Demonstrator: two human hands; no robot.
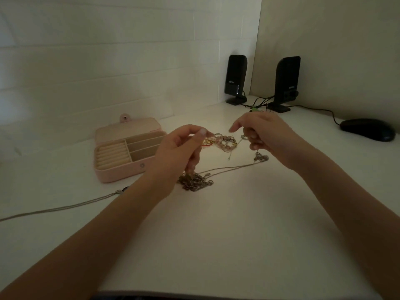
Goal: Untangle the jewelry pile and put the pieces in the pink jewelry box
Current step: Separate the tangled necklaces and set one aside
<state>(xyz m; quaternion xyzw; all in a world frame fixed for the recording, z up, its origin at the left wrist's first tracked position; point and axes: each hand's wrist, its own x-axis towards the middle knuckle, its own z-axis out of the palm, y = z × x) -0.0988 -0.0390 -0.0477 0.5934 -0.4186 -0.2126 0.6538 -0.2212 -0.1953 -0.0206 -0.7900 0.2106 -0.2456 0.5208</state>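
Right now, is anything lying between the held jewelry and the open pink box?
Nothing visible does. The pink jewelry box sits open just left of the left hand, lid back, compartments exposed. Only bare desk separates them; the chain pile lies nearer the person.

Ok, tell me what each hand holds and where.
Left hand pinches the tangled chain near its bunched end; right hand grips the same chain's far end.

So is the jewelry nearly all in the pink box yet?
Not yet. The pink box is open, its compartments looking bare. The left hand and right hand are pulling at a chain. The beaded tangle and chain pile remain on the desk.
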